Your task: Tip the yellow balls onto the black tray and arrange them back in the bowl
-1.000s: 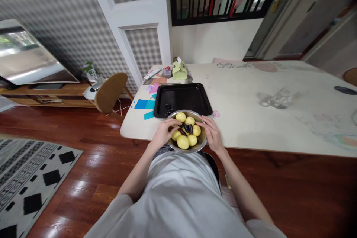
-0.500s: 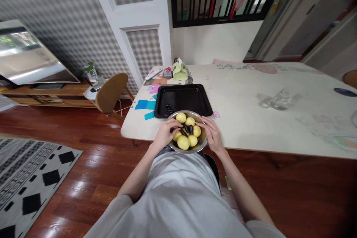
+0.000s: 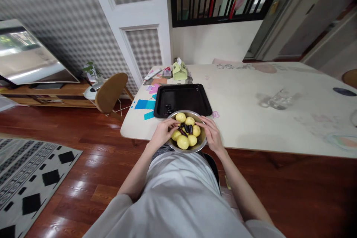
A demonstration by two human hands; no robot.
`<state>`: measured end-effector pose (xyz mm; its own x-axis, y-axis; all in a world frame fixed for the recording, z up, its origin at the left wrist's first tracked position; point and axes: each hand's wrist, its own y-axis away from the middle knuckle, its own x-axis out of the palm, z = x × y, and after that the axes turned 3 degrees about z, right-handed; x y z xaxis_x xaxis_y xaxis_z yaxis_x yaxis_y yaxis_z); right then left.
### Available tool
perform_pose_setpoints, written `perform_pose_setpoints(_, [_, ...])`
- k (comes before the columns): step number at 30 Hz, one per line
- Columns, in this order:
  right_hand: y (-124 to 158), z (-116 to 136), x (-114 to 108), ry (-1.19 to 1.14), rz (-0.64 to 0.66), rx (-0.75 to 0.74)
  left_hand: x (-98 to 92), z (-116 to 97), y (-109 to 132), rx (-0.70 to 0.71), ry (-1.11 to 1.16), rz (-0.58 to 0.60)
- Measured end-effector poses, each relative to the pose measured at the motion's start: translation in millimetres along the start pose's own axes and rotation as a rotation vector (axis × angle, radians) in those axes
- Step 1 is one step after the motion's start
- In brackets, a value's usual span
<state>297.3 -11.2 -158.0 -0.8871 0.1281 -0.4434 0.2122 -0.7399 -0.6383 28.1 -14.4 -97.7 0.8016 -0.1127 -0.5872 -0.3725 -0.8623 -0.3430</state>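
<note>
A shiny metal bowl [image 3: 203, 142] sits at the near table edge, in front of my body. It holds several round yellow fruits or potatoes [image 3: 183, 142]; I cannot tell which. Among them lie several dark, long grape-like pieces [image 3: 190, 129]. My left hand [image 3: 164, 131] reaches over the bowl's left rim, thumb and fingers pinched at a small dark piece [image 3: 182, 125]. My right hand [image 3: 211, 131] grips the right rim with its fingers over the edge. Just behind the bowl is a black baking tray [image 3: 184, 96], with several dark pieces [image 3: 169, 109] in its near left corner.
The white table [image 3: 245, 119] extends right, with a clear glass-like object [image 3: 279, 101] on it. A green tissue box [image 3: 179, 71] and a white remote [image 3: 153, 74] lie behind the tray. Left of the table stands a wooden chair [image 3: 111, 93].
My left fingers have shifted slightly up within the bowl, and a dark piece now shows at their tips. My right hand and the tray stay in place.
</note>
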Motion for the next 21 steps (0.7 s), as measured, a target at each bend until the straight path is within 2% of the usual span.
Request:
perform_pose_setpoints(8, [0.4, -1.6, 0.0, 0.010, 0.000, -0.009, -2.9, 0.4, -0.2, -0.008, -0.087, 0.049])
perform_pose_setpoints(15, [-0.2, -0.5, 0.1, 0.011, -0.001, -0.011, 1.5, 2.1, -0.4, 0.040, -0.147, 0.044])
perform_pose_setpoints(21, [-0.2, -0.1, -0.3, 0.021, 0.001, -0.004, -3.9, 6.8, -1.4, 0.107, -0.146, 0.064])
